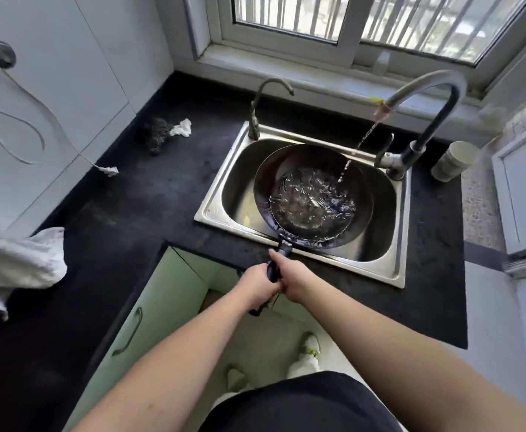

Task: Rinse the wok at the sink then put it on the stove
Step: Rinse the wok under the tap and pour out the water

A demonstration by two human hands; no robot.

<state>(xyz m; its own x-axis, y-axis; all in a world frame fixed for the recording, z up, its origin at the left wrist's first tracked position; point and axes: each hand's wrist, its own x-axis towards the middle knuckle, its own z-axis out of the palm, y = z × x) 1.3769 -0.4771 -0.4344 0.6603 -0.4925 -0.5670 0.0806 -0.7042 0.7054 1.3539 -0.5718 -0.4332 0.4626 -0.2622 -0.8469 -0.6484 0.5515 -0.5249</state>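
Water from the tall tap [424, 98] falls in a thin stream onto the wok [313, 194], landing at about two o'clock on its bowl, and a rippling pool already covers the bottom. The wok sits inside the steel sink [224, 194], its rim near the sink's front edge and its dark handle [275, 266] sticking out over that edge toward six o'clock. Both hands hold that handle: the left hand [255, 286] has its fingers curled fully round the lower end, and the right hand [286, 272] is wrapped round it just above, the two touching. To rinse well, I judge the pool is deep enough to start tilting and rolling the wok so the water sweeps up the walls all round, not just the bottom. The weight of water will pull the bowl down, so keep both hands tight and let the sink carry some load. Pour out away from the front edge, toward twelve o'clock, to spare the dark counter [162, 194]. The stove is not in view.
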